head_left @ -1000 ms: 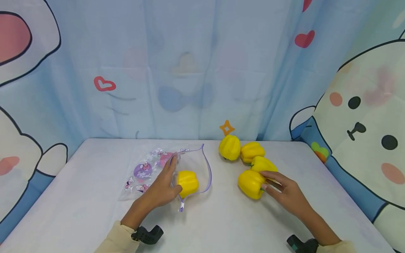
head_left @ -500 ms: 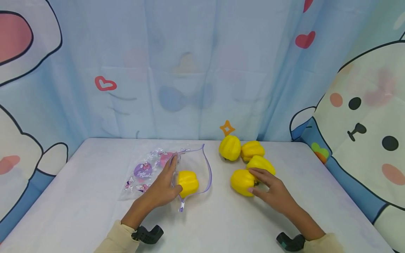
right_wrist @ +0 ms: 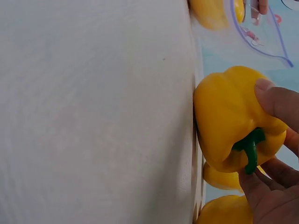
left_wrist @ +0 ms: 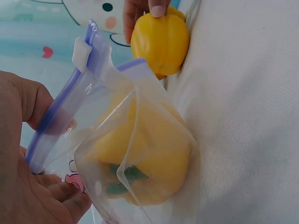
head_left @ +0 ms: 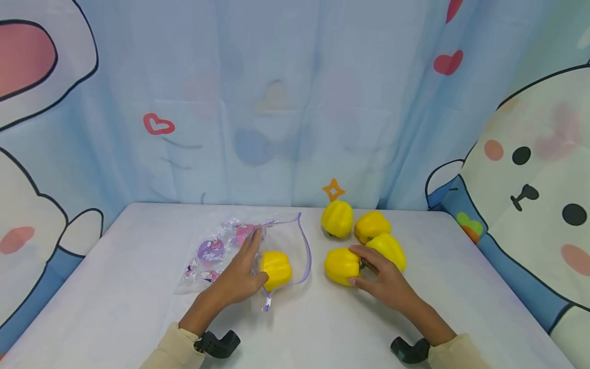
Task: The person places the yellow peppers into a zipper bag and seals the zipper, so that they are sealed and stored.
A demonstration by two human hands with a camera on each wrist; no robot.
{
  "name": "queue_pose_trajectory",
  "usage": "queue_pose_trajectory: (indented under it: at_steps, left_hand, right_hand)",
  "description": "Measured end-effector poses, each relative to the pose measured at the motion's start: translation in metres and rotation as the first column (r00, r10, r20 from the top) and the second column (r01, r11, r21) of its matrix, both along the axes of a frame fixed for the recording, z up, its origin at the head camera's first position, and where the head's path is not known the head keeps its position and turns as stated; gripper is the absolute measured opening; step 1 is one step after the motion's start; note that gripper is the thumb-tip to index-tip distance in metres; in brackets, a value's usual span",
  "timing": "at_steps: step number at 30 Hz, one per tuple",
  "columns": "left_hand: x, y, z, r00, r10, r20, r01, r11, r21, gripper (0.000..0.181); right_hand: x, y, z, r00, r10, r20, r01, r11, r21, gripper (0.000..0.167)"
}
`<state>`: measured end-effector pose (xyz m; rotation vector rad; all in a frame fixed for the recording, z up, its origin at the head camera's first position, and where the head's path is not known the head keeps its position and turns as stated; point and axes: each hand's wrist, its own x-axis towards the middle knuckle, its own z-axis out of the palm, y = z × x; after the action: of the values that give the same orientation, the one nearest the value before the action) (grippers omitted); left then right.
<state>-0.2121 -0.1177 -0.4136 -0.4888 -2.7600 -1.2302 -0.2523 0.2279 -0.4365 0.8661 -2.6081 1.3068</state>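
A clear zip bag (head_left: 210, 251) with purple-edged mouth and printed pink and purple pictures lies on the table, its mouth spread toward the right. My left hand (head_left: 239, 277) holds the near edge of that mouth between thumb and fingers. Inside the bag, just within the opening, sits one yellow bell pepper (head_left: 276, 269); its green stem shows through the film in the left wrist view. My right hand (head_left: 384, 282) grips another yellow bell pepper (right_wrist: 233, 109) at its stem end, thumb on one side and fingers on the other. This pepper is low at the table surface.
Behind the right hand, three more yellow peppers (head_left: 337, 219) stand grouped at the back right of the white table (head_left: 295, 333). The bag's white slider (left_wrist: 81, 54) is at the near corner of its mouth. A blue cartoon curtain (head_left: 258, 102) hangs behind.
My right hand has moved left with the gripped pepper, away from the other peppers and closer to the bag. The left hand and bag have stayed in place.
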Motion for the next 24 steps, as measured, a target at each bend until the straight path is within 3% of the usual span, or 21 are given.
queue_pose_trajectory:
  at_steps: [14, 24]
  left_hand:
    - [0.000, 0.002, 0.002, 0.999, -0.028, -0.026, 0.028, 1.000, 0.013, 0.093]
    - [0.001, 0.002, 0.000, 0.999, -0.023, -0.029, 0.023, 1.000, 0.006, 0.093]
  right_hand:
    - [0.006, -0.008, 0.009, 1.000, -0.008, 0.006, 0.008, 1.000, -0.016, 0.062]
    - [0.015, -0.030, 0.029, 1.000, 0.019, -0.021, -0.022, 0.991, -0.129, 0.059]
